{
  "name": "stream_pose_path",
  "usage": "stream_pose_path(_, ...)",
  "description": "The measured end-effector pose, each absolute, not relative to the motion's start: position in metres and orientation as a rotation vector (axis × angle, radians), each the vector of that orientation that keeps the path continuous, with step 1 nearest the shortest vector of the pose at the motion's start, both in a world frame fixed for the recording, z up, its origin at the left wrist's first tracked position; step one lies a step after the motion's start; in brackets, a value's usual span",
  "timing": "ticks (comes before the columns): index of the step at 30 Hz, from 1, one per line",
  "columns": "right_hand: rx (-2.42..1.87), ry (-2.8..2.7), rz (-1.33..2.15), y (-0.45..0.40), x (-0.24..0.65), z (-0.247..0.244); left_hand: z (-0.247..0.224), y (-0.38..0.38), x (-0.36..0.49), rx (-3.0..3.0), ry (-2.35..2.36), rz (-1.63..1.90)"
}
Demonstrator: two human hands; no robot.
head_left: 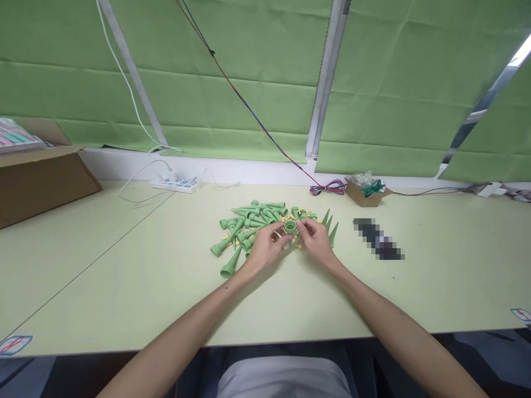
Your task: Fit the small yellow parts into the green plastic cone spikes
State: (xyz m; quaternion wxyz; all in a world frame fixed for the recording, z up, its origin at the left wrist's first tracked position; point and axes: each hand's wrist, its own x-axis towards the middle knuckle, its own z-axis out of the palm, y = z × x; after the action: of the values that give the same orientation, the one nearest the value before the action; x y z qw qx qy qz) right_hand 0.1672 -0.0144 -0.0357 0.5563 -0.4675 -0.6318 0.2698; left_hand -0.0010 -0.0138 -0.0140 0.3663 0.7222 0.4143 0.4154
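Note:
My left hand (269, 243) grips a green plastic plant spike (290, 227), its round open end turned up toward me. At the right of that open end, my right hand (316, 240) is closed in a pinch; whatever lies between its fingertips is too small or hidden to make out. A heap of similar green cone-shaped spikes (231, 266) spreads on the table behind and to the left of my hands. Small yellow plastic pieces (302, 214) lie among them, partly hidden by my fingers. Several pointed green spikes (333, 235) rest just right of my right hand.
A small cardboard box (365, 198) with clear and green plastic stands at the back right. Near it lie coiled red-blue wires (329, 188) and a blurred dark object (378, 240). A power strip (176, 184) and a large cardboard box (45, 177) are on the left of the table (149, 298).

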Motion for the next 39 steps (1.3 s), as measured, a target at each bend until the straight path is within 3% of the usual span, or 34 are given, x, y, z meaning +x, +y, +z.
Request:
stream_pose_path(14,-1.118,-1.504,0.624,-0.015,0.165,-0.039,-0.015,-0.013,0.001,1.846,1.147,1.06)
stream_pose_path(25,-1.119,-1.445,0.624,-0.017,0.166,-0.036,-0.012,-0.011,0.004,1.226,1.061,0.987)
stream_pose_path(39,-1.065,-1.529,0.599,-0.021,0.164,-0.033,-0.007,-0.013,0.002,1.046,0.943,0.69)
